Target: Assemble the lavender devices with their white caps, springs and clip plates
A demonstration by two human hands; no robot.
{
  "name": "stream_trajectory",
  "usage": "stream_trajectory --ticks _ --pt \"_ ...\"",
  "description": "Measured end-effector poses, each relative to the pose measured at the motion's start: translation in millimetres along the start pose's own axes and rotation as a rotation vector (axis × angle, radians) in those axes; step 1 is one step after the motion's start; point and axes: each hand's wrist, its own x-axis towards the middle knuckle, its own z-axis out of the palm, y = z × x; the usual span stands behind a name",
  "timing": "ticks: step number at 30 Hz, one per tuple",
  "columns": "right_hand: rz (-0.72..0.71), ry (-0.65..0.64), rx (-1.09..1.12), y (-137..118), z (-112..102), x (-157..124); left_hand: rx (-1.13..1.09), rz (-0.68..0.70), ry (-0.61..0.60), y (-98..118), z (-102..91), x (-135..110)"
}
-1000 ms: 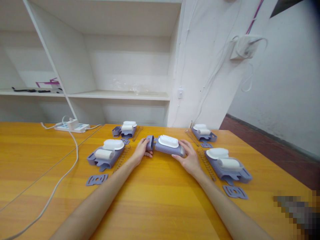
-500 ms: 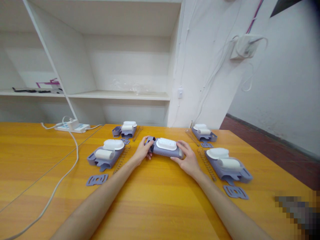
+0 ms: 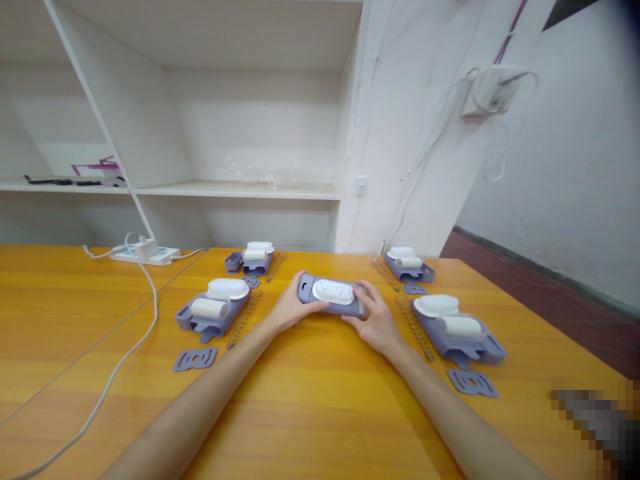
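Between my two hands is a purple plastic case (image 3: pixel 339 309), held a little above the table or resting on it; I cannot tell which. An oval white brush (image 3: pixel 333 291) with short bristles lies on its upper face. My left hand (image 3: pixel 293 308) wraps the left end, where a purple end cap (image 3: pixel 305 287) with a dark slot sits flush against the body. The left thumb lies along the near side. My right hand (image 3: pixel 374 319) grips the right end, thumb below and fingers on top. The case's far side and underside are hidden.
Similar purple cases with white rollers and oval brushes stand at left (image 3: pixel 213 313) and right (image 3: pixel 455 330), with others farther back. Beside them lie metal springs (image 3: pixel 415 328) and flat purple plates (image 3: pixel 195 359). A power strip (image 3: pixel 159 256) and white cable cross the left side.
The end cap has closed up against the case body; a gap showed there before. My left hand has shifted right, its thumb now along the near side. My right hand stays put.
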Motion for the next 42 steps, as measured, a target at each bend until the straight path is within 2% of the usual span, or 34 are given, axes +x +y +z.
stream_trajectory --ticks 3,6,8,12,14,17,19,22,24,27,29,30,32,34,35,40,42 --pt "0.011 -0.015 -0.012 0.7 0.1 -0.1 0.119 0.130 0.000 -0.9 0.7 -0.8" --pt "0.010 -0.013 -0.020 2.5 0.8 -0.1 0.149 0.155 0.005 -5.5 2.3 -0.1" --pt "0.002 -0.009 -0.024 3.0 1.5 0.2 0.141 0.138 0.020 -8.7 3.5 0.3" --pt "0.003 0.025 -0.067 -0.5 1.8 1.5 0.129 -0.004 0.067 -12.2 6.9 2.0" --pt "0.009 0.046 -0.106 -3.9 1.1 2.1 0.163 0.000 0.116 -12.6 9.6 3.4" --pt "0.008 0.076 -0.189 -8.3 0.9 2.4 0.345 0.108 0.215 -13.2 14.4 4.0" --pt "0.027 0.103 -0.262 -10.2 2.7 2.1 0.521 0.158 0.239 -13.9 17.7 1.8" --pt "0.102 0.127 -0.379 -12.1 7.7 1.2 0.707 0.254 0.187 -14.5 22.6 -4.6" --pt "0.147 0.114 -0.429 -13.5 10.3 0.0 0.761 0.390 0.124 -14.1 25.1 -8.0" --pt "0.076 -0.003 -0.353 -14.6 10.8 -2.2 0.772 0.561 0.083 -12.2 23.7 -8.0" --pt "-0.030 -0.101 -0.271 -13.5 10.0 -3.0 0.771 0.572 0.138 -10.6 17.6 -5.5" --pt "-0.050 -0.100 -0.266 -12.4 9.7 -3.0 0.777 0.555 0.162 -9.8 13.2 -4.2" --pt "0.013 0.027 -0.321 -9.4 9.8 -2.3 0.802 0.525 0.149 -7.6 3.9 -3.4" --pt "0.109 0.167 -0.381 -7.2 10.8 -1.1 0.835 0.525 0.077 -4.5 -2.9 -6.1" --pt "0.127 0.187 -0.392 -7.0 11.4 -0.6 0.852 0.537 0.034 -2.4 -4.3 -8.7" --pt "0.003 0.062 -0.353 -14.9 10.6 -1.1 0.986 0.694 -0.200 9.8 8.2 -25.7" --pt "-0.060 0.032 -0.326 -18.1 9.4 -2.4 1.047 0.728 -0.218 11.4 15.8 -28.4"
